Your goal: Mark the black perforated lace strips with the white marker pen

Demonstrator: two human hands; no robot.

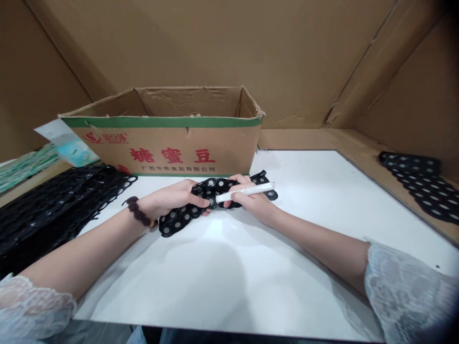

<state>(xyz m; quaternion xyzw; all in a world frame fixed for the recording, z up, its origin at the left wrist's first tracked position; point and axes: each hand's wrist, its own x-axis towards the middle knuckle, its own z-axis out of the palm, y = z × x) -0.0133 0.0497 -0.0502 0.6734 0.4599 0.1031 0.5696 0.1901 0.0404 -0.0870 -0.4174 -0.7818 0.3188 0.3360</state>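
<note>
A black strip with rows of pale round dots (178, 220) lies across the white table in front of the box. My left hand (179, 198) grips it near the middle, thumb on top. A slim white pen-like tool (256, 189) is in my right hand (251, 198), its tip pointing left at the strip beside my left thumb. Some fingers of my right hand also rest at the strip's right part. Whether the dots are holes or discs set in the strip, I cannot tell.
An open cardboard box (165, 143) with a green rim stands behind my hands. On the left lies a pile of black strips with round holes (53, 210), near green strands (28, 165) and a plastic bag (73, 143). Another dotted black strip (419, 184) lies far right. Cardboard walls (304, 62) enclose the table (304, 277).
</note>
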